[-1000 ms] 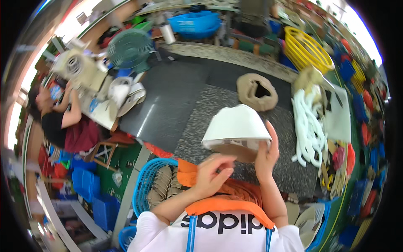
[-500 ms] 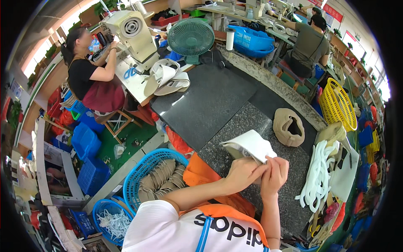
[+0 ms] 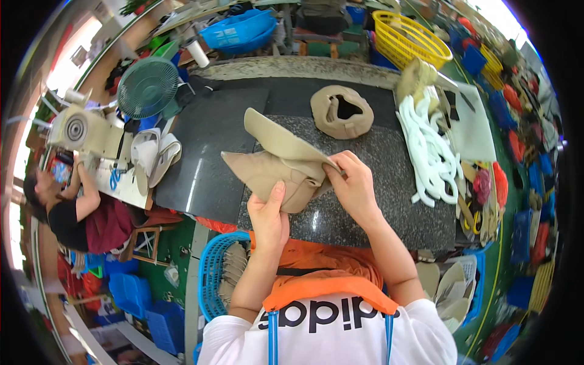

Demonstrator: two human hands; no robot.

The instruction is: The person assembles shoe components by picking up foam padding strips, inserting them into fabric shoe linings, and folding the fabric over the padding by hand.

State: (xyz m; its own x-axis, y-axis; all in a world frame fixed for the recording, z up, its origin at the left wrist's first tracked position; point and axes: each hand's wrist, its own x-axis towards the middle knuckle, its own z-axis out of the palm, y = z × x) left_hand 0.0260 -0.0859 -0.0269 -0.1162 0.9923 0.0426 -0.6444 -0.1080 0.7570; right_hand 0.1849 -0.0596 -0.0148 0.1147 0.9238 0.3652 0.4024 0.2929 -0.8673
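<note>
Since the earlier frames, both hands had spread the tan shoe upper (image 3: pixel 277 167) open above the speckled worktop (image 3: pixel 389 201). Left hand (image 3: pixel 269 219) pinched its lower edge, thumb on top; right hand (image 3: pixel 353 185) gripped the folded right side.

Green fan (image 3: pixel 148 87) upper left, beside sewing machine (image 3: pixel 79 131) where another person (image 3: pixel 73 210) works. Yellow basket (image 3: pixel 410 39) top right. White foam strips (image 3: pixel 429 152) on bench's right side. Blue basket (image 3: pixel 219 277) below bench edge.

white short-sleeved shirt (image 3: pixel 328 334) | orange apron (image 3: pixel 328 277) | blue straps (image 3: pixel 272 337)
</note>
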